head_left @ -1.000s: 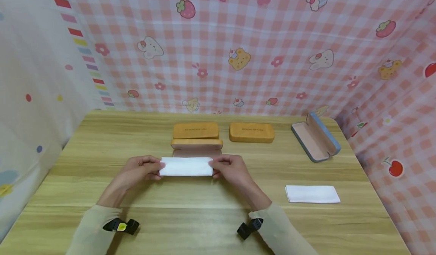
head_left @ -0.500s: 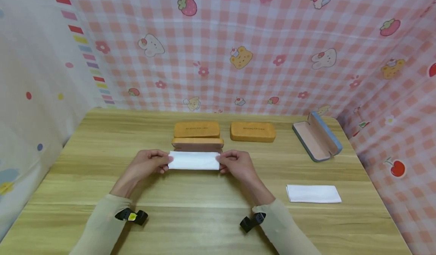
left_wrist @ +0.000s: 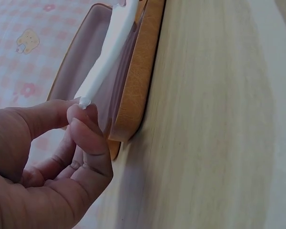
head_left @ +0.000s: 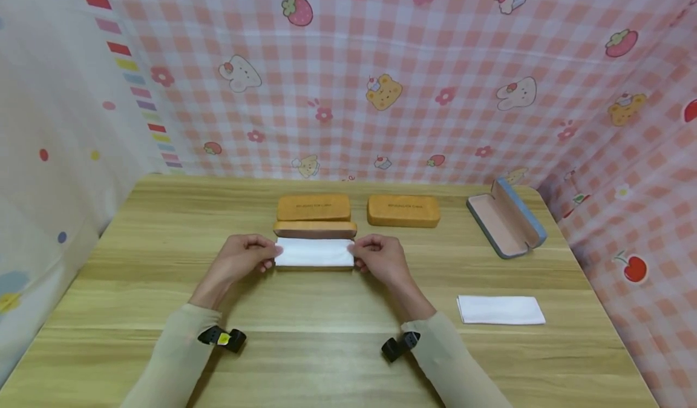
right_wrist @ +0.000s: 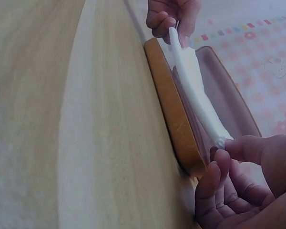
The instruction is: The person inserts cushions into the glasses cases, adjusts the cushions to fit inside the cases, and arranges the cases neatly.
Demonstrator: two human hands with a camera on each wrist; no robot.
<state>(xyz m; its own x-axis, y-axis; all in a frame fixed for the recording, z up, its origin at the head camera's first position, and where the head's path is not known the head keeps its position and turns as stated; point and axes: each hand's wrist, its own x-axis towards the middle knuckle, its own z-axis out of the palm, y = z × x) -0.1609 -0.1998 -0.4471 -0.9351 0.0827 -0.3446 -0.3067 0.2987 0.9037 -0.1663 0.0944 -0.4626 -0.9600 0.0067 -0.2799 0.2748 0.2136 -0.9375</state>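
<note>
A folded white cloth (head_left: 314, 252) is stretched level between both hands, over an open orange-brown glasses case (left_wrist: 138, 71) with a pinkish lining. My left hand (head_left: 246, 258) pinches the cloth's left end between thumb and fingertips. At the opposite end, my right hand (head_left: 383, 258) pinches it the same way. The wrist views show the cloth sagging slightly above the case's bottom half, whose front wall (right_wrist: 174, 105) faces me. Behind the cloth the raised lid (head_left: 314, 229) leans back, and most of the case's inside is hidden in the head view.
Right behind the lid lies a closed orange-brown case (head_left: 314, 207), with another closed case (head_left: 403, 210) to its right. An open blue-grey case (head_left: 503, 223) stands at the back right. A second folded white cloth (head_left: 501, 310) lies on the wooden table (head_left: 327, 359) at right.
Both hands have carried the cloth away from me and a little to the right, until it came over the open case. The case's front edge now shows below the cloth.
</note>
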